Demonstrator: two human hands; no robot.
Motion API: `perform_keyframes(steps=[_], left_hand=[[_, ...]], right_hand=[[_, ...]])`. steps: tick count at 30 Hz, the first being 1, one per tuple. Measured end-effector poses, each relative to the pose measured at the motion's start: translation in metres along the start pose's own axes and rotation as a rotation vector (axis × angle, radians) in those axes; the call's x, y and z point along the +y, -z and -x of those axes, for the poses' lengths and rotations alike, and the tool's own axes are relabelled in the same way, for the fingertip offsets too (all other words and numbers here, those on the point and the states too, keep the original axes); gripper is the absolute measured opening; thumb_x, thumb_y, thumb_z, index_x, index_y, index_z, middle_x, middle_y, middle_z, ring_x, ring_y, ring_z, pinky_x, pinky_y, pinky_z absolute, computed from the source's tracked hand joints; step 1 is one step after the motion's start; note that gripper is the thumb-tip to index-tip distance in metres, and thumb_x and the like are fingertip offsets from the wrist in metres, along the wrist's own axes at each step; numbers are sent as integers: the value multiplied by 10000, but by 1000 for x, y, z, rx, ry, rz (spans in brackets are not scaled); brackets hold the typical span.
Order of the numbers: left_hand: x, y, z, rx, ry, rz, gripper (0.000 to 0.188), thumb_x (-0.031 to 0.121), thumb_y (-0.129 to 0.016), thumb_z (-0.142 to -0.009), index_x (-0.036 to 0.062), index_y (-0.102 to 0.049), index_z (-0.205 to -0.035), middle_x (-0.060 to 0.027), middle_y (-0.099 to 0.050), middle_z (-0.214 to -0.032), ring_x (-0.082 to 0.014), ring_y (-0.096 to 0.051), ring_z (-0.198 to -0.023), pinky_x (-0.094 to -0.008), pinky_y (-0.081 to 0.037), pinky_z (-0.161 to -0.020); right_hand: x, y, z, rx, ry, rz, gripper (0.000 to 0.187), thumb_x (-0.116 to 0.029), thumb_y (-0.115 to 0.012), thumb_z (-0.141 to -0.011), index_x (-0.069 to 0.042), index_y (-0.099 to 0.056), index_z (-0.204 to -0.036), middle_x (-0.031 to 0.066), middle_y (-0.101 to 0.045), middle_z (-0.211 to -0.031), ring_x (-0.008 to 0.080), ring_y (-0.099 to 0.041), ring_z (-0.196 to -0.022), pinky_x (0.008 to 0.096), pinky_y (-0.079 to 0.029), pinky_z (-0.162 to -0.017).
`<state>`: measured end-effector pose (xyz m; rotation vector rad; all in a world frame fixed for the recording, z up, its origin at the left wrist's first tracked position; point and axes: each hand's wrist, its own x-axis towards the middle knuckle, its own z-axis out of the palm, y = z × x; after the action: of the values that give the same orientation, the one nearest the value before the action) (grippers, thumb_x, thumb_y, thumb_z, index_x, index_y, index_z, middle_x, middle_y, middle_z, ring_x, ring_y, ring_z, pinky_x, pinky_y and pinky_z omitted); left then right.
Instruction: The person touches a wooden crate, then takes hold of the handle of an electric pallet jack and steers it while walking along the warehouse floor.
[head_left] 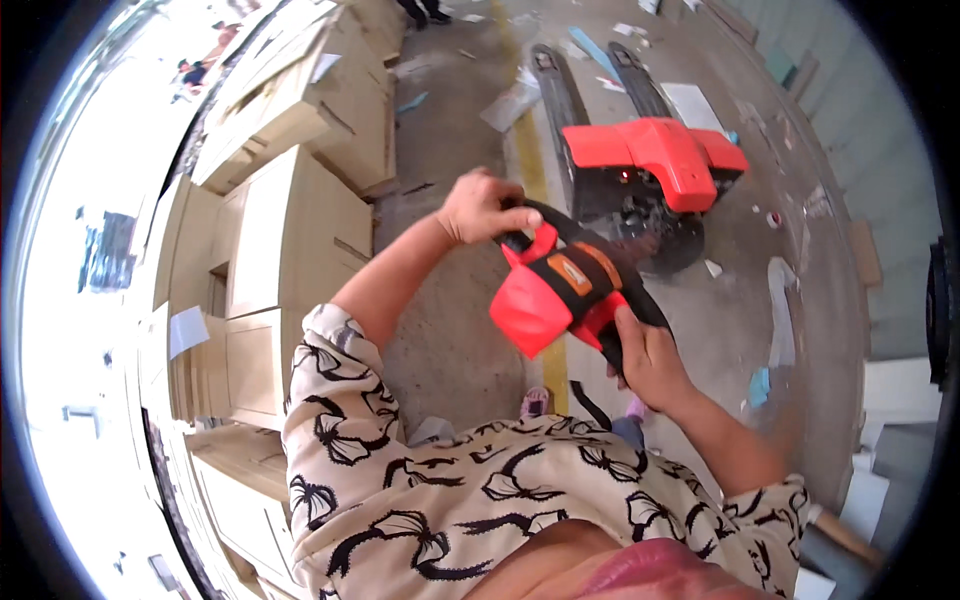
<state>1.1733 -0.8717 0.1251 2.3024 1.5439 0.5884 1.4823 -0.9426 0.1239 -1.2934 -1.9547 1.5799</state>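
Note:
Both my hands grip the red and black control handle (530, 305) of an electric pallet truck. My left hand (482, 207) is wrapped round the grip at the far left end, its thumb lying along the top. Nearer to me, my right hand (648, 358) closes on the opposite grip, thumb up beside the red part. The handle is tilted in front of my body. Beyond it stands the truck's red body (650, 150), with a dark lower part. Its two forks (558, 95) point away from me along the floor.
Stacks of pale wooden cabinets (290, 240) line the left side. A yellow line (532, 160) runs along the concrete floor. Paper scraps and a plastic sheet (510, 105) lie scattered about. Pale panels (890, 400) stand at the right. Another person's legs (425, 12) show at the far end.

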Motion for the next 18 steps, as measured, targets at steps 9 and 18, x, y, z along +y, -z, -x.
perform_keyframes(steps=[9, 18], left_hand=[[-89, 20, -62, 92, 121, 141, 611, 641, -612, -703, 32, -639, -753, -131, -594, -648, -262, -597, -645, -356, -452, -626], [-78, 3, -125, 57, 161, 85, 624, 666, -565, -722, 60, -661, -833, -127, -631, -730, -281, -619, -739, -365, -462, -690]], right_hand=[[-38, -27, -85, 208, 53, 129, 610, -399, -275, -984, 49, -600, -728, 278, -571, -663, 452, -577, -725, 507, -449, -650], [-28, 38, -111, 154, 24, 109, 698, -467, -258, -974, 54, -606, -667, 282, -567, -606, 451, -591, -660, 505, -472, -655]])
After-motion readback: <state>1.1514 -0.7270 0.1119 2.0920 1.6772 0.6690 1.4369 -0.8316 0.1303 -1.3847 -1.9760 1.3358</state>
